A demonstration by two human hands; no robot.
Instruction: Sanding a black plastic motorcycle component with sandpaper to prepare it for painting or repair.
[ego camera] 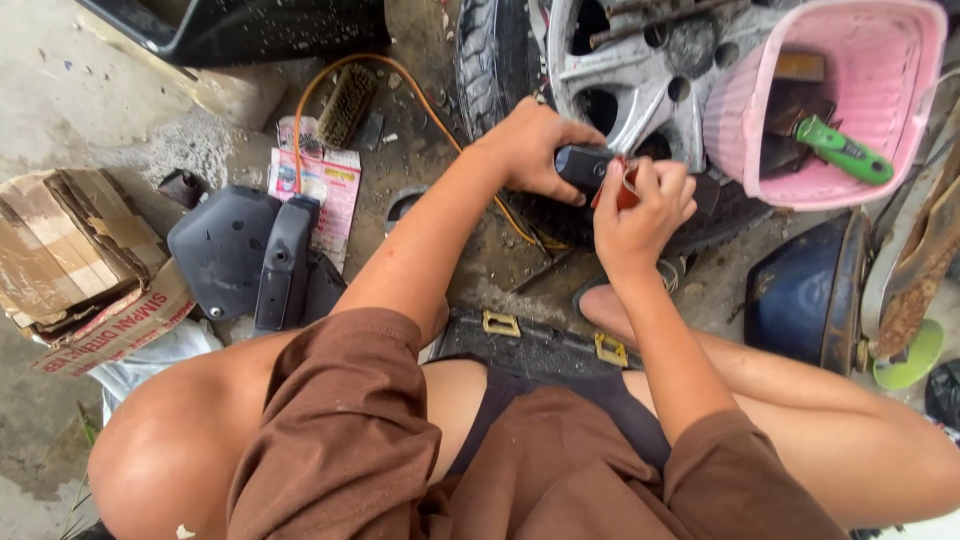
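Gripping a small, glossy black plastic part (583, 166), the left hand (533, 148) closes around its near end. Just right of that grip, the right hand (643, 205) pinches a reddish-brown abrasive scrap (626, 190) against the part, directly before a wheel rim (640, 85).

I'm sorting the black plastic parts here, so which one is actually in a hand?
The small black part gripped by the left hand; the larger black covers lie untouched on the ground at left.

blocked right: pink basket (770, 150) | blocked ahead: wheel (640, 80) | open: bare concrete floor (90, 90) far left
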